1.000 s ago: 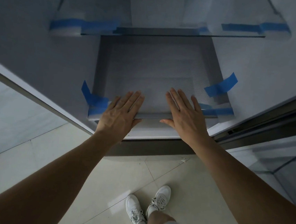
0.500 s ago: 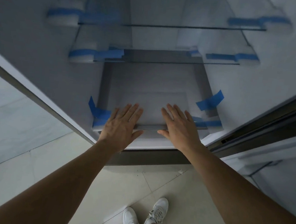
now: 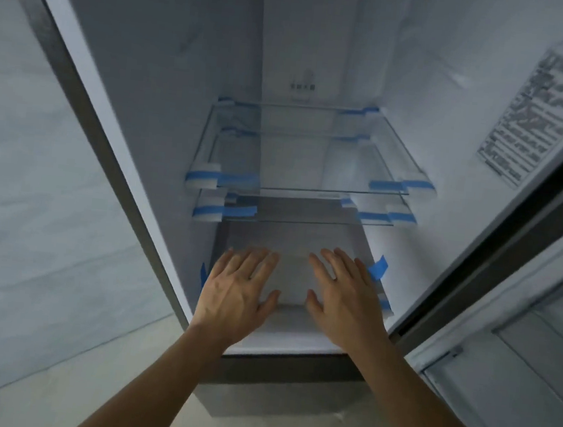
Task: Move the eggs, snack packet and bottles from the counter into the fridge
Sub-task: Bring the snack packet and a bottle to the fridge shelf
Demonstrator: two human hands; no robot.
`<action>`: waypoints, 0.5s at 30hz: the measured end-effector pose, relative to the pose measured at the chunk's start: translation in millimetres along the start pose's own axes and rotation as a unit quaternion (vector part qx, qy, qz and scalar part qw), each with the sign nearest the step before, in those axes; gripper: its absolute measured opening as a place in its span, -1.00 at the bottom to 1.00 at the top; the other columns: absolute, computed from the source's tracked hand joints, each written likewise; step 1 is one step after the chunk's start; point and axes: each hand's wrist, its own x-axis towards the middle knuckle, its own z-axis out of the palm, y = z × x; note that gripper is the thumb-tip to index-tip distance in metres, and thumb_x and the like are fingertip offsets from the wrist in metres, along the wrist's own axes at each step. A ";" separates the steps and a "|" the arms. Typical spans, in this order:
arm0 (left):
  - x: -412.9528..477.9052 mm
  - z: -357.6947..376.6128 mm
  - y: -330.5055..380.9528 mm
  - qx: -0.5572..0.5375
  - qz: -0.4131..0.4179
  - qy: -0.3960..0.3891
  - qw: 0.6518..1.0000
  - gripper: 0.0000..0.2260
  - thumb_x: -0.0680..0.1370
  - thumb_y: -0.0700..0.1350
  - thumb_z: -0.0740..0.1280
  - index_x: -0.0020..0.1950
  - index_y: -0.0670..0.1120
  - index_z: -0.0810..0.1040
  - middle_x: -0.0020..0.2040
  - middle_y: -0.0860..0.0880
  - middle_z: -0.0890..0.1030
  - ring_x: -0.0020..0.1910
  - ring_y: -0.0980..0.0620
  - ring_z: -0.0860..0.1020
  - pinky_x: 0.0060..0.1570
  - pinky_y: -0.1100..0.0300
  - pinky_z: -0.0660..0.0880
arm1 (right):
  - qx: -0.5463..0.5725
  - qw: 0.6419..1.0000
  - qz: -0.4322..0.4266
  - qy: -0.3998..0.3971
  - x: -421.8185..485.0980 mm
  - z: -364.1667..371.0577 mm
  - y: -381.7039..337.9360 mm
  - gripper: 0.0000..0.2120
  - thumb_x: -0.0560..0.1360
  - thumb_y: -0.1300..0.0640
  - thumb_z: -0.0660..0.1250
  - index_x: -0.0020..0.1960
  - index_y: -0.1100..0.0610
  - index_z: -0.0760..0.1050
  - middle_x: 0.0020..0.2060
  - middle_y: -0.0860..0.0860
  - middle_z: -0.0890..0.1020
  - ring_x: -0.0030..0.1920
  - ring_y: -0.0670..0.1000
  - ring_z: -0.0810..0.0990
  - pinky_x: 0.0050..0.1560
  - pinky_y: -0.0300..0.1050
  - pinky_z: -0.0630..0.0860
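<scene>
The fridge point(image 3: 323, 45) stands open in front of me, its white interior bare. My left hand point(image 3: 236, 290) and my right hand point(image 3: 342, 296) are spread flat, palms down, over the front of the bottom drawer cover point(image 3: 296, 245); neither holds anything. Two glass shelves sit above, the upper glass shelf point(image 3: 314, 147) and the lower glass shelf point(image 3: 308, 210), both fixed with blue tape and white foam at the corners. No eggs, snack packet or bottles are in view.
The open fridge door point(image 3: 517, 356) hangs at the right with a rail on its inside. A printed label point(image 3: 544, 114) is stuck on the right inner wall. A pale wall is at the left, tiled floor point(image 3: 32, 396) below.
The view has tilted upward, showing both glass shelves and the fridge's back wall; my feet have dropped out of view. Both hands stay flat at the bottom drawer front.
</scene>
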 end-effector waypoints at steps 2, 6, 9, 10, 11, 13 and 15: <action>3.5 -17.3 -0.5 -0.001 -0.001 0.028 1.000 -0.48 0.57 0.21 0.17 0.46 -0.01 0.41 0.38 -0.06 0.53 0.38 -0.11 0.46 0.44 -0.12 0.29 | 0.005 0.999 0.008 0.037 5.3 -16.2 -5.8 -0.39 0.46 -0.09 0.43 0.45 0.07 0.40 0.33 0.11 0.55 0.37 0.16 0.49 0.35 0.22 0.45; 13.4 -39.6 0.9 0.005 0.001 0.044 0.999 -0.45 0.55 0.21 0.21 0.46 -0.02 0.41 0.40 -0.06 0.51 0.39 -0.12 0.45 0.42 -0.14 0.33 | 0.005 0.997 -0.013 0.080 18.9 -39.7 -6.7 -0.40 0.47 -0.06 0.39 0.45 0.11 0.40 0.30 0.14 0.54 0.34 0.17 0.50 0.33 0.23 0.46; 20.5 -46.0 5.0 0.012 0.010 0.049 0.999 -0.44 0.54 0.23 0.22 0.45 -0.02 0.43 0.39 -0.06 0.51 0.38 -0.11 0.46 0.43 -0.12 0.31 | 0.001 0.996 -0.022 0.085 23.2 -48.9 -3.4 -0.41 0.49 -0.06 0.35 0.47 0.11 0.39 0.33 0.15 0.52 0.35 0.18 0.48 0.34 0.23 0.44; 24.1 -47.7 7.4 0.012 0.011 0.051 0.999 -0.44 0.54 0.24 0.22 0.45 -0.02 0.43 0.39 -0.06 0.52 0.38 -0.11 0.46 0.42 -0.10 0.30 | 0.001 0.996 -0.024 0.085 24.4 -50.5 -0.7 -0.41 0.49 -0.06 0.34 0.47 0.11 0.38 0.33 0.15 0.52 0.36 0.18 0.48 0.34 0.23 0.44; 27.6 -48.6 10.4 0.010 0.013 0.055 0.998 -0.44 0.54 0.24 0.22 0.45 -0.02 0.44 0.39 -0.06 0.52 0.38 -0.11 0.47 0.42 -0.09 0.30 | 0.000 0.996 -0.025 0.085 25.5 -51.5 2.6 -0.41 0.49 -0.06 0.34 0.47 0.11 0.38 0.34 0.15 0.52 0.36 0.19 0.48 0.33 0.23 0.44; 36.1 -49.7 17.9 0.003 0.023 0.064 0.998 -0.45 0.54 0.24 0.22 0.44 -0.02 0.45 0.37 -0.06 0.54 0.37 -0.10 0.48 0.41 -0.08 0.30 | -0.004 0.997 -0.016 0.080 26.8 -53.9 10.2 -0.39 0.48 -0.08 0.37 0.47 0.10 0.38 0.34 0.17 0.52 0.36 0.21 0.48 0.32 0.24 0.46; 46.9 -49.6 25.0 -0.005 0.040 0.074 0.996 -0.46 0.53 0.23 0.23 0.43 -0.03 0.46 0.34 -0.07 0.56 0.35 -0.10 0.49 0.39 -0.10 0.34 | -0.011 0.997 -0.008 0.070 27.2 -55.7 18.1 -0.38 0.48 -0.09 0.38 0.47 0.10 0.37 0.35 0.17 0.52 0.39 0.22 0.46 0.34 0.26 0.44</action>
